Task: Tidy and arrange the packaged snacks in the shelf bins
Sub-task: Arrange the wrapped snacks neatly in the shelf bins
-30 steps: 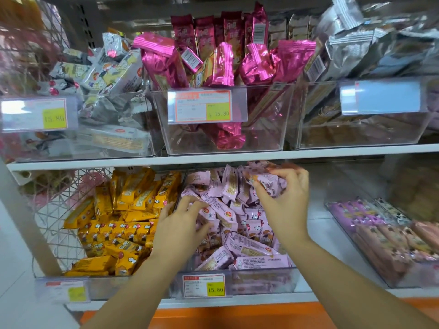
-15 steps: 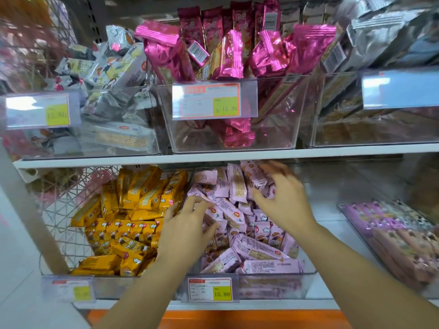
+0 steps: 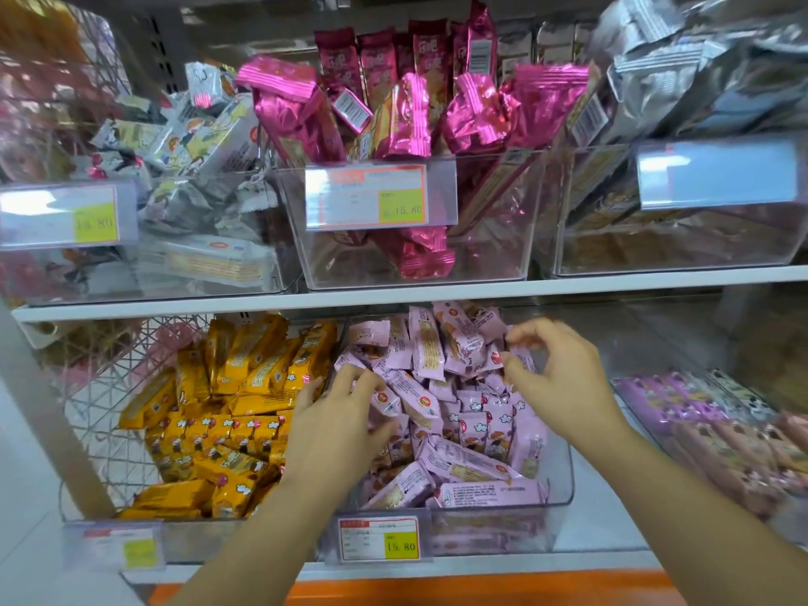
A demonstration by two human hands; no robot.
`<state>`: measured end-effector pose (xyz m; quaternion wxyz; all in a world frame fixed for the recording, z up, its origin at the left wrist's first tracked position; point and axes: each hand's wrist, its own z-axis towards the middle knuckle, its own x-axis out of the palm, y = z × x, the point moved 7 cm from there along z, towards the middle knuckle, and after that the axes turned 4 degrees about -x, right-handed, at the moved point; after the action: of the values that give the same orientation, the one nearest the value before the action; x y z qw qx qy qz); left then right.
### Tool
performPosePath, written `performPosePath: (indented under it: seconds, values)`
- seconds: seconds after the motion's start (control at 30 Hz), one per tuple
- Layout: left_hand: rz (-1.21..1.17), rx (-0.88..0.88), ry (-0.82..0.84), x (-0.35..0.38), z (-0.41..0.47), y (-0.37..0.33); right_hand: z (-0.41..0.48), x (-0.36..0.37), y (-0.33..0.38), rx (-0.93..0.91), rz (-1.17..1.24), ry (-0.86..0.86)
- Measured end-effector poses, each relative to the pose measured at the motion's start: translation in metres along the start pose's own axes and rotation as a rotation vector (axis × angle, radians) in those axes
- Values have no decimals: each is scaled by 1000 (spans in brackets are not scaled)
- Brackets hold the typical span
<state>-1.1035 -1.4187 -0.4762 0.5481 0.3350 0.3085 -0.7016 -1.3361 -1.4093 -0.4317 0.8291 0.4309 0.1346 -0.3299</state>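
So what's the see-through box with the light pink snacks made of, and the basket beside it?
The box looks like clear hard plastic: glossy, with snacks showing through its wall. The basket looks like thin white wire, probably coated metal, in criss-cross mesh.
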Motion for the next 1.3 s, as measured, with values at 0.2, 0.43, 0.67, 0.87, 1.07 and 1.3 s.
performPosePath:
  seconds: [0.2, 0.43, 0.67, 0.87, 1.07, 1.3]
  values:
    - [10, -22, 33, 1, 4, -3, -21, 28, 6, 59, -62, 367]
    - [51, 12, 37, 4, 0, 2, -39, 75, 21, -8, -163, 498]
    - [35, 110, 18, 7, 1, 0, -30, 83, 26, 2, -209, 375]
    - [33, 195, -35, 1, 0, -3, -36, 62, 44, -78, -157, 337]
    - [73, 209, -36, -1, -1, -6, -33, 45, 52, -78, -20, 243]
    - [-38, 254, -40, -10, -3, 0, -34, 29, 69, -112, 201, 65]
